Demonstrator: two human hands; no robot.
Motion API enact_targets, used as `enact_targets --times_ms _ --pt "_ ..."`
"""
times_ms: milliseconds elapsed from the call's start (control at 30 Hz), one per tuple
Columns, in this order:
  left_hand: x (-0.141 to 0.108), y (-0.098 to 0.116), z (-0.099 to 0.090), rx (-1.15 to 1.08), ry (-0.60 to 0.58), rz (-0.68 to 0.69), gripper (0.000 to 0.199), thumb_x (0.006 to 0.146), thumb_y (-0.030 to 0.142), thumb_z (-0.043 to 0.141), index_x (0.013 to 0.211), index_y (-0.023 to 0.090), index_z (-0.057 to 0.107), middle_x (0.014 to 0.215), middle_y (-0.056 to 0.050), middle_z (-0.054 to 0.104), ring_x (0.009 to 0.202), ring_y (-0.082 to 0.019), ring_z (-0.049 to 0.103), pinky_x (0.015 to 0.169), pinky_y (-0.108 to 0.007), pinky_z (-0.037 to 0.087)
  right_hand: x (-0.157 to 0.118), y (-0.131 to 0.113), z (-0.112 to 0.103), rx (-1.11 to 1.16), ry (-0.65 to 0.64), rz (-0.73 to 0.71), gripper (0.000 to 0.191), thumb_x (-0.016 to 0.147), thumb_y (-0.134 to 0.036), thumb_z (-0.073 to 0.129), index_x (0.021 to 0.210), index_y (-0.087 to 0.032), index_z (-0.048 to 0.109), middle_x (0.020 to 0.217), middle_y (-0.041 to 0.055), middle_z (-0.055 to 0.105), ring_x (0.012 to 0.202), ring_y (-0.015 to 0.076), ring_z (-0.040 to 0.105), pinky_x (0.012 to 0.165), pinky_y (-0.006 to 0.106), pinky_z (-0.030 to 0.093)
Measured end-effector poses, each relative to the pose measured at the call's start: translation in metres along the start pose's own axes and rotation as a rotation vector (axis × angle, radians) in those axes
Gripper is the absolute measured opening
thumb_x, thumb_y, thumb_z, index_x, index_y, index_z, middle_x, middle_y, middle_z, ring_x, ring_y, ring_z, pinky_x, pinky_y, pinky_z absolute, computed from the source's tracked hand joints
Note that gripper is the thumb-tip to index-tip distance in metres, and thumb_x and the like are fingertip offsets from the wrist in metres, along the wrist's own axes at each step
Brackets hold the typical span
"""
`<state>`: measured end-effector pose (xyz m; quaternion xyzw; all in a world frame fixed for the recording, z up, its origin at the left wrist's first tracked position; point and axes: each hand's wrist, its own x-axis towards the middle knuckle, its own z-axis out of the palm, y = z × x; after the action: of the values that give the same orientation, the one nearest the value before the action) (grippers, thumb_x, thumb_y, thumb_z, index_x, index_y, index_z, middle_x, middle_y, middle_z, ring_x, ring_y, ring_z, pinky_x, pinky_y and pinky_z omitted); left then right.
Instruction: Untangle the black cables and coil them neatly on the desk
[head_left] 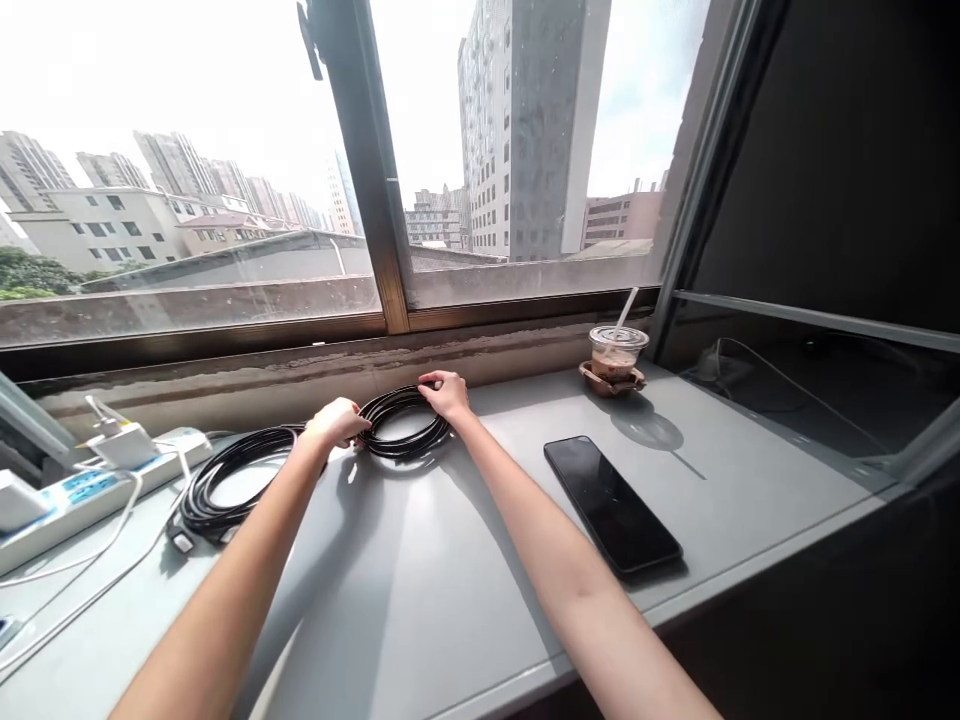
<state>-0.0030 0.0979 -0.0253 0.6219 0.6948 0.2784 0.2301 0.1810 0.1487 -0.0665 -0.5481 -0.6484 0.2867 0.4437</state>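
A coiled black cable is held between my two hands near the back of the grey table. My left hand is closed round the left side of the coil. On its far right side, my right hand grips the loops with fingers and thumb. A second black cable coil lies on the table just left of my left hand, partly hidden by my forearm, with a plug end showing at its front.
A white power strip with adapters and white cords lies at the left. A black phone rests right of my right forearm. Behind it stands a lidded drink cup with a straw, in a brown holder. A window runs along the back.
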Motion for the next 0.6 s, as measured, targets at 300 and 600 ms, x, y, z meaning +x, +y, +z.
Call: enact_targets --times_ms 300,600 --pt "-0.018 0.001 0.021 0.388 0.213 -0.097 0.032 0.091 0.039 0.054 0.105 0.011 0.059 0.107 -0.009 0.059 0.102 -0.021 0.057 0.092 -0.043 0.047 -0.007 0.032 0.009 0.073 -0.028 -0.026 0.028 0.090 -0.032 0.057 0.111 -0.013 0.059 0.109 0.0074 0.061 0.099 0.0181 0.060 0.088 0.040 0.050" --pt "-0.062 -0.027 0.008 0.496 0.429 0.068 0.037 0.091 0.026 0.043 0.126 0.017 0.048 0.132 -0.014 0.045 0.127 -0.027 0.036 0.110 -0.039 0.025 -0.006 0.041 0.011 0.131 0.198 -0.019 0.027 0.092 -0.034 0.055 0.106 -0.012 0.060 0.106 0.0068 0.061 0.097 0.0173 0.060 0.087 0.039 0.050"
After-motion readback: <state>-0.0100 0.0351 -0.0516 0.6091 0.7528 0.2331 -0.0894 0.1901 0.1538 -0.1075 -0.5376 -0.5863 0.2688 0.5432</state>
